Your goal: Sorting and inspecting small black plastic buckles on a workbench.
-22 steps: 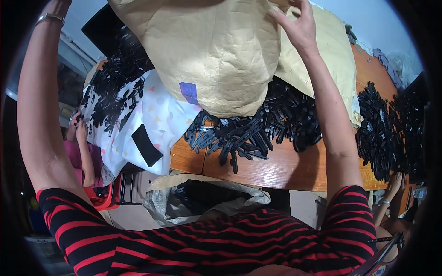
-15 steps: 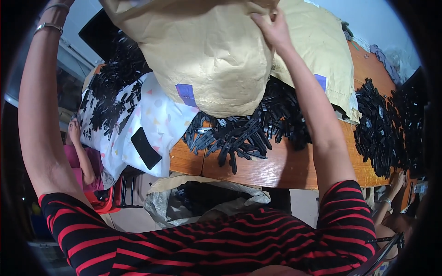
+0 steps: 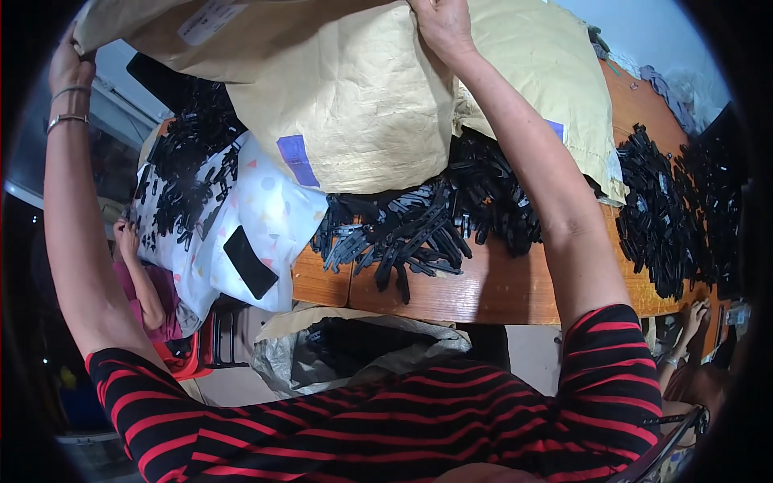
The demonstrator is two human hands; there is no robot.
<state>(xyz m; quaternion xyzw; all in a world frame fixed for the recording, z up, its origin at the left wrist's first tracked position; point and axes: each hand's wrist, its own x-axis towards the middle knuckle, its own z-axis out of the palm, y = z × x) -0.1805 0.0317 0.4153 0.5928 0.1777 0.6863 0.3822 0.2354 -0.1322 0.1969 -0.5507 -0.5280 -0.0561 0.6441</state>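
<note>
Now the left hand (image 3: 71,66) has come into view, closed on the sack (image 3: 362,113); the right hand (image 3: 445,28), partly cropped, seemingly pinches it too, spreading it between them.

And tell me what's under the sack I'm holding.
Black plastic pieces and, at left, a patterned white sheet show along the lower edge of the kraft-paper sack; whatever it covers cannot be seen.
</note>
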